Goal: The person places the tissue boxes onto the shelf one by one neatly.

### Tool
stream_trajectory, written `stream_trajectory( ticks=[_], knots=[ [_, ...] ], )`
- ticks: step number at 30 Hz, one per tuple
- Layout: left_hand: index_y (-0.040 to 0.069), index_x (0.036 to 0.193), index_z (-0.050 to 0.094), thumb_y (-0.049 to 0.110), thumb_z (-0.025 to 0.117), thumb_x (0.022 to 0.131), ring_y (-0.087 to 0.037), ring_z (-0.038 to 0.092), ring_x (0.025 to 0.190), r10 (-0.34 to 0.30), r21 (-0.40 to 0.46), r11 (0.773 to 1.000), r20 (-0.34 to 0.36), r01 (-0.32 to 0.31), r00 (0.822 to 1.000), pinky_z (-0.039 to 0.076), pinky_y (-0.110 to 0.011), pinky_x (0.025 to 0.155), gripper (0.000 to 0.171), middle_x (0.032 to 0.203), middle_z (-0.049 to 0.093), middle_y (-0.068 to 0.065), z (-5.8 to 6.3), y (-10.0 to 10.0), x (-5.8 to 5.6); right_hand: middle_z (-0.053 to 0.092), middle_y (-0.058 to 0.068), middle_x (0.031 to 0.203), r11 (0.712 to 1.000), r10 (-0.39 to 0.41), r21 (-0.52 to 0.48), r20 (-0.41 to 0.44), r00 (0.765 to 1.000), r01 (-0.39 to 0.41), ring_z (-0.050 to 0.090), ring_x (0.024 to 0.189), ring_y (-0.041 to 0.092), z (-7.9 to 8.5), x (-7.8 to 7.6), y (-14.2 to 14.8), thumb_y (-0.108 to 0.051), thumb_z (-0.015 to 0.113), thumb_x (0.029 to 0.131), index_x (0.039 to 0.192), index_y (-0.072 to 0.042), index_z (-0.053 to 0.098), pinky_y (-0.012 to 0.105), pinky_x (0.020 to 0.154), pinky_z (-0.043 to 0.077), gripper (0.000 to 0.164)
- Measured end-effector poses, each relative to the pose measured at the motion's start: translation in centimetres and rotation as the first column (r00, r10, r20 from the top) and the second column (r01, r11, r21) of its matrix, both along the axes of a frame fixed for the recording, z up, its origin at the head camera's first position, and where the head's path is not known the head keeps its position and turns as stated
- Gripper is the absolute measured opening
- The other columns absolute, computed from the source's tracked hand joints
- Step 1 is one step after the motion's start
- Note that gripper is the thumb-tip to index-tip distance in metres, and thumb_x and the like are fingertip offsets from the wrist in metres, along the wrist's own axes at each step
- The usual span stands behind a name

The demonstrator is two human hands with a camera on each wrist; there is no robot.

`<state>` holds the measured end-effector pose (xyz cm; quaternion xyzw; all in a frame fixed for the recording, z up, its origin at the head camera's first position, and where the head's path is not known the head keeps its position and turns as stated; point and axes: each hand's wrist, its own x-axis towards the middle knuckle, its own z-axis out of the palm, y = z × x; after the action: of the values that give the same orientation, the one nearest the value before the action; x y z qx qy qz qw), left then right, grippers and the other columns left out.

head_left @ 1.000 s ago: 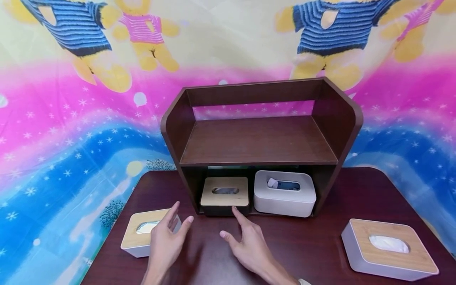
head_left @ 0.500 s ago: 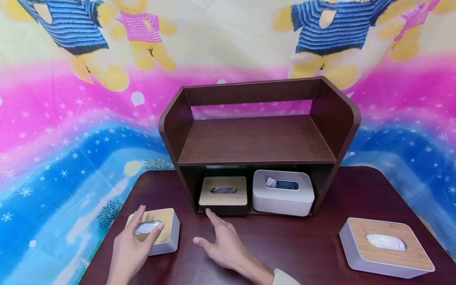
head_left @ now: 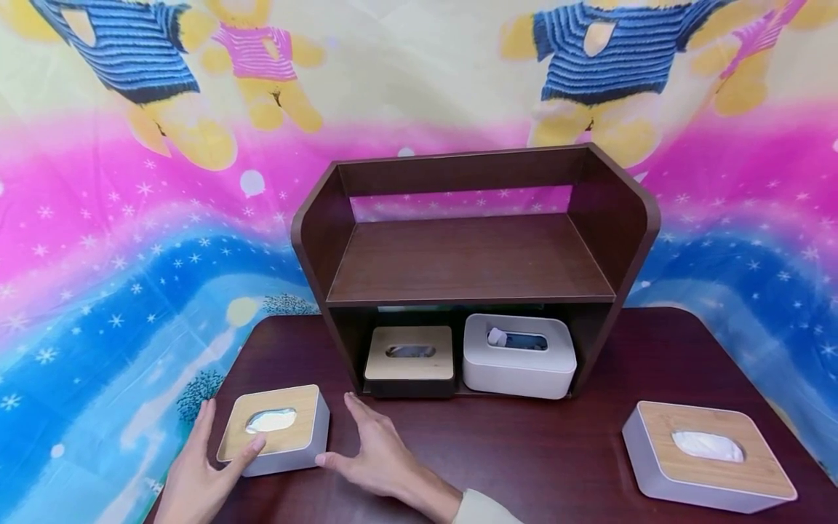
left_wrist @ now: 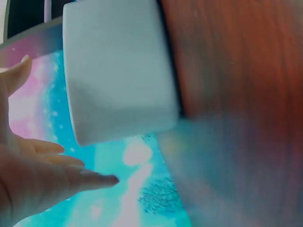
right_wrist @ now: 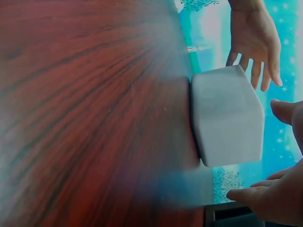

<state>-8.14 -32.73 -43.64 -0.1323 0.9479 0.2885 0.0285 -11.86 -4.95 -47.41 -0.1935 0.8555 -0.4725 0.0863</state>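
A tissue box with a grey body and a light wooden lid stands on the table at the left; white tissue shows in its oval slot. My left hand is at its left side, fingers extended and thumb near the front edge of the lid. On the box's right side is my right hand, fingers straight and thumb pointing toward the box's right front corner. The right wrist view shows the box's grey side between the two hands. In the left wrist view the left fingers are spread beside the box.
A dark brown two-level shelf stands at the back. Its lower level holds a black tissue box with a wooden lid and an all-grey tissue box. Another wood-lidded tissue box sits at the right on the dark table.
Both hands have moved left to the left tissue box. My left hand has passed over its lid to the far left side, while the right hand has come up to its right side.
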Motion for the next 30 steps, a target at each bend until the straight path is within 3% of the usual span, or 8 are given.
stream_trajectory(
  ticks=[5, 13, 21, 22, 24, 27, 29, 30],
  knots=[
    [0.001, 0.164, -0.024, 0.071, 0.060, 0.099, -0.066, 0.016, 0.155, 0.014, 0.011, 1.000, 0.115, -0.016, 0.993, 0.033, -0.080, 0.118, 0.128, 0.173, -0.012, -0.036, -0.9, -1.2, -0.3, 0.040, 0.009, 0.173, 0.999, 0.031, 0.012, 0.016, 0.999, -0.031, 0.044, 0.157, 0.033, -0.5, -0.1, -1.6, -0.056, 0.084, 0.089, 0.168, -0.011, 0.036, 0.048, 0.127, 0.043, 0.103],
    [-0.005, 0.160, -0.030, 0.070, 0.062, 0.098, -0.067, 0.022, 0.151, 0.011, 0.055, 0.998, 0.188, -0.022, 0.982, 0.045, -0.075, 0.111, 0.134, 0.167, -0.005, -0.046, -1.9, -1.6, -0.5, 0.039, 0.017, 0.172, 0.998, 0.056, 0.026, -0.002, 0.998, -0.056, 0.044, 0.157, 0.026, -0.6, 0.0, -3.6, -0.054, 0.084, 0.089, 0.169, -0.007, 0.031, 0.038, 0.126, 0.044, 0.107],
    [-0.012, 0.160, -0.026, 0.064, 0.066, 0.100, -0.058, 0.056, 0.137, -0.003, 0.156, 0.988, 0.177, -0.025, 0.984, 0.051, -0.066, 0.111, 0.134, 0.166, 0.006, -0.047, -3.0, -1.4, -0.6, 0.041, 0.021, 0.170, 1.000, 0.029, 0.013, -0.035, 0.999, -0.029, 0.047, 0.155, 0.029, -0.2, 0.2, -4.6, -0.048, 0.082, 0.093, 0.169, -0.005, 0.031, 0.037, 0.125, 0.045, 0.101],
    [-0.012, 0.161, -0.024, 0.064, 0.066, 0.100, -0.056, 0.061, 0.133, -0.003, 0.162, 0.986, 0.172, -0.025, 0.985, 0.054, -0.063, 0.108, 0.133, 0.166, 0.011, -0.047, -3.1, -1.4, -0.6, 0.042, 0.022, 0.169, 1.000, 0.023, 0.009, -0.040, 0.999, -0.023, 0.047, 0.154, 0.029, -0.2, 0.2, -4.7, -0.047, 0.082, 0.094, 0.168, -0.005, 0.032, 0.037, 0.125, 0.045, 0.099],
    [-0.012, 0.162, -0.019, 0.064, 0.067, 0.100, -0.052, 0.068, 0.126, 0.004, 0.159, 0.987, 0.164, -0.030, 0.986, 0.059, -0.059, 0.101, 0.131, 0.160, 0.036, -0.044, -3.3, -1.4, -0.5, 0.043, 0.023, 0.168, 1.000, 0.020, -0.001, -0.060, 0.998, -0.021, 0.048, 0.154, 0.031, -0.3, 0.2, -4.7, -0.045, 0.080, 0.096, 0.168, -0.004, 0.034, 0.038, 0.125, 0.045, 0.095],
    [-0.013, 0.165, -0.008, 0.062, 0.070, 0.098, -0.044, 0.077, 0.112, 0.029, 0.160, 0.986, 0.150, -0.053, 0.988, 0.062, -0.048, 0.086, 0.127, 0.138, 0.065, -0.038, -3.5, -1.3, -0.4, 0.045, 0.025, 0.166, 1.000, 0.019, -0.015, -0.088, 0.996, -0.020, 0.049, 0.153, 0.032, -0.5, 0.2, -4.6, -0.042, 0.078, 0.099, 0.167, -0.004, 0.035, 0.039, 0.125, 0.045, 0.089],
    [-0.012, 0.167, 0.001, 0.060, 0.072, 0.098, -0.040, 0.079, 0.105, 0.049, 0.171, 0.983, 0.132, -0.071, 0.990, 0.061, -0.039, 0.076, 0.122, 0.125, 0.073, -0.034, -3.6, -1.1, -0.2, 0.045, 0.027, 0.165, 0.999, 0.022, -0.027, -0.105, 0.994, -0.025, 0.049, 0.152, 0.033, -0.6, 0.2, -4.6, -0.040, 0.077, 0.100, 0.167, -0.005, 0.036, 0.039, 0.125, 0.045, 0.086],
    [-0.012, 0.167, 0.004, 0.058, 0.073, 0.098, -0.040, 0.079, 0.105, 0.055, 0.181, 0.981, 0.121, -0.076, 0.991, 0.060, -0.036, 0.074, 0.120, 0.128, 0.072, -0.035, -3.6, -1.0, -0.2, 0.045, 0.028, 0.165, 0.999, 0.023, -0.032, -0.111, 0.994, -0.027, 0.049, 0.152, 0.033, -0.6, 0.2, -4.5, -0.039, 0.077, 0.100, 0.167, -0.005, 0.035, 0.039, 0.125, 0.045, 0.086]
  ],
)
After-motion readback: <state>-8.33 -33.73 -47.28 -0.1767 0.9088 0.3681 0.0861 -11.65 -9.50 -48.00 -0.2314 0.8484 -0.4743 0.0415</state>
